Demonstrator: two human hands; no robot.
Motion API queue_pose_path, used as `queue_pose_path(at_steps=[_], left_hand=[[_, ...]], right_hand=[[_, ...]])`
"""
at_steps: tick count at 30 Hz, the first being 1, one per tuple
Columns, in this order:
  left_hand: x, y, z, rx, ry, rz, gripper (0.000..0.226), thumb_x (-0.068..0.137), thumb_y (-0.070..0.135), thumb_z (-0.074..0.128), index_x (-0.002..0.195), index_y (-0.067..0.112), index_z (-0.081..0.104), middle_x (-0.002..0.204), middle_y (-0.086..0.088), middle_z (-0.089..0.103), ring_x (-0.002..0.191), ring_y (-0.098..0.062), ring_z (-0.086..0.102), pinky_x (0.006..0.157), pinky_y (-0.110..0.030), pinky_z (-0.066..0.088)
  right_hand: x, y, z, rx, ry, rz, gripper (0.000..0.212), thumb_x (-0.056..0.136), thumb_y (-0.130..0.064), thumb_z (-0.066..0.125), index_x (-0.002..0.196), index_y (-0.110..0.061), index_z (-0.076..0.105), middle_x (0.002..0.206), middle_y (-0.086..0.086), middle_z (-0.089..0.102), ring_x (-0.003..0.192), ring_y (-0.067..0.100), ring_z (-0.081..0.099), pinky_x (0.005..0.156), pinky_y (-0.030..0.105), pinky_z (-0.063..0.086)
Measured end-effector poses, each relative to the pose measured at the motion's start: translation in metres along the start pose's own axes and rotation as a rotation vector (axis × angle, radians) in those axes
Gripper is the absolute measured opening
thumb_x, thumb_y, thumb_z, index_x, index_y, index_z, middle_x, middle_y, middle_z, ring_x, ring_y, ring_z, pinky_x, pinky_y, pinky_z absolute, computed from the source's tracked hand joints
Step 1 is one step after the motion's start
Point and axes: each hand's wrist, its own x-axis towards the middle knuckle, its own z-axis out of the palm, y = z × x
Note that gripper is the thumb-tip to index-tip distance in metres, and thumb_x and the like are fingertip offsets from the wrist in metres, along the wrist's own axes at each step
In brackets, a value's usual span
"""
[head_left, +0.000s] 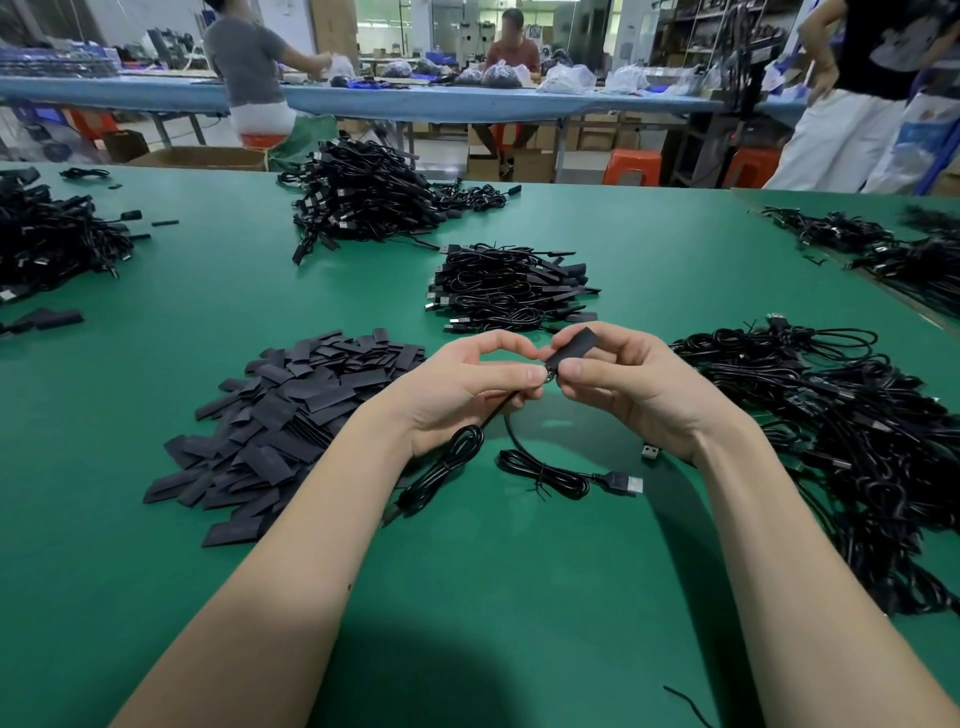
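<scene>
Over a green desk, the left hand pinches a black cable near its end with curled fingers, the coil hanging toward 7 o'clock. The right hand pinches a black sleeve that meets that end. Spare sleeves lie at 9 o'clock and a heap of cables at 3 o'clock.

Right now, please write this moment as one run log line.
left hand: pinches cable near its end | right hand: holds black sleeve at that end | sleeve pile: by left forearm, green table
</scene>
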Motion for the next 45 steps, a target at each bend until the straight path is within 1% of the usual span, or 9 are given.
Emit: queue_pose_path(at_steps=[4, 7, 9, 14, 21, 25, 37, 43, 45], left_hand=[[0.004, 0.001, 0.006, 0.324, 0.099, 0.128, 0.023, 0.083, 0.016, 0.081, 0.099, 0.018, 0.065, 0.091, -0.005, 0.076, 0.083, -0.013, 0.07, 0.073, -0.018, 0.052], [0.006, 0.0, 0.01, 0.443, 0.118, 0.228, 0.02, 0.081, 0.012, 0.082, 0.091, 0.019, 0.067, 0.084, -0.002, 0.076, 0.08, -0.01, 0.071, 0.075, -0.016, 0.051], [0.007, -0.001, 0.01, 0.507, 0.146, 0.272, 0.018, 0.079, 0.012, 0.084, 0.087, 0.018, 0.07, 0.081, 0.002, 0.075, 0.078, -0.008, 0.07, 0.077, -0.017, 0.053], [0.007, -0.004, 0.009, 0.506, 0.199, 0.357, 0.013, 0.078, 0.013, 0.085, 0.085, 0.018, 0.075, 0.082, 0.002, 0.076, 0.078, -0.009, 0.071, 0.075, -0.017, 0.053], [0.007, -0.003, 0.008, 0.506, 0.209, 0.372, 0.012, 0.079, 0.008, 0.084, 0.089, 0.01, 0.077, 0.084, 0.003, 0.078, 0.077, -0.008, 0.072, 0.074, -0.017, 0.053], [0.006, -0.004, 0.006, 0.548, 0.212, 0.364, 0.013, 0.078, 0.009, 0.085, 0.089, 0.008, 0.078, 0.084, 0.001, 0.078, 0.078, -0.01, 0.073, 0.075, -0.019, 0.055], [0.005, 0.0, 0.005, 0.53, 0.171, 0.421, 0.014, 0.076, 0.015, 0.087, 0.083, 0.019, 0.076, 0.084, -0.002, 0.078, 0.077, -0.013, 0.073, 0.073, -0.019, 0.054], [0.006, -0.001, 0.004, 0.534, 0.178, 0.422, 0.013, 0.077, 0.019, 0.087, 0.08, 0.021, 0.075, 0.08, 0.0, 0.077, 0.073, -0.012, 0.072, 0.069, -0.017, 0.053], [0.006, -0.001, 0.003, 0.513, 0.171, 0.404, 0.013, 0.078, 0.018, 0.086, 0.082, 0.021, 0.075, 0.081, 0.0, 0.077, 0.075, -0.011, 0.073, 0.071, -0.017, 0.053]], right_hand=[[0.0, 0.003, -0.006, 0.077, 0.149, -0.028, 0.02, 0.072, -0.012, 0.078, 0.09, -0.018, 0.08, 0.095, 0.008, 0.077, 0.082, 0.012, 0.072, 0.076, 0.018, 0.056], [-0.001, 0.002, -0.011, 0.123, 0.181, -0.003, 0.025, 0.071, -0.015, 0.08, 0.096, -0.017, 0.08, 0.097, 0.01, 0.076, 0.084, 0.015, 0.073, 0.078, 0.019, 0.057], [-0.001, 0.002, -0.012, 0.137, 0.178, 0.01, 0.021, 0.071, -0.016, 0.082, 0.092, -0.016, 0.08, 0.097, 0.011, 0.076, 0.086, 0.017, 0.074, 0.08, 0.02, 0.057], [0.0, 0.004, -0.01, 0.158, 0.218, -0.006, 0.012, 0.069, -0.017, 0.083, 0.08, -0.018, 0.079, 0.094, 0.009, 0.077, 0.08, 0.016, 0.074, 0.077, 0.02, 0.058], [0.004, 0.009, -0.007, 0.176, 0.242, -0.008, 0.015, 0.075, -0.013, 0.078, 0.09, -0.011, 0.075, 0.097, 0.009, 0.077, 0.079, 0.013, 0.073, 0.073, 0.017, 0.057], [0.004, 0.01, -0.006, 0.15, 0.219, 0.007, 0.01, 0.071, -0.016, 0.081, 0.082, -0.015, 0.08, 0.096, 0.009, 0.077, 0.078, 0.013, 0.073, 0.073, 0.018, 0.057], [0.003, 0.013, -0.002, 0.186, 0.137, 0.043, 0.013, 0.079, -0.015, 0.076, 0.091, -0.012, 0.076, 0.095, 0.007, 0.076, 0.084, 0.013, 0.073, 0.075, 0.02, 0.058], [0.003, 0.013, 0.0, 0.18, 0.145, 0.046, 0.011, 0.078, -0.017, 0.077, 0.088, -0.014, 0.079, 0.091, 0.006, 0.076, 0.081, 0.012, 0.072, 0.075, 0.019, 0.057], [0.004, 0.014, 0.003, 0.186, 0.164, 0.03, 0.016, 0.079, -0.017, 0.076, 0.094, -0.014, 0.078, 0.092, 0.007, 0.076, 0.08, 0.012, 0.073, 0.074, 0.019, 0.057]])
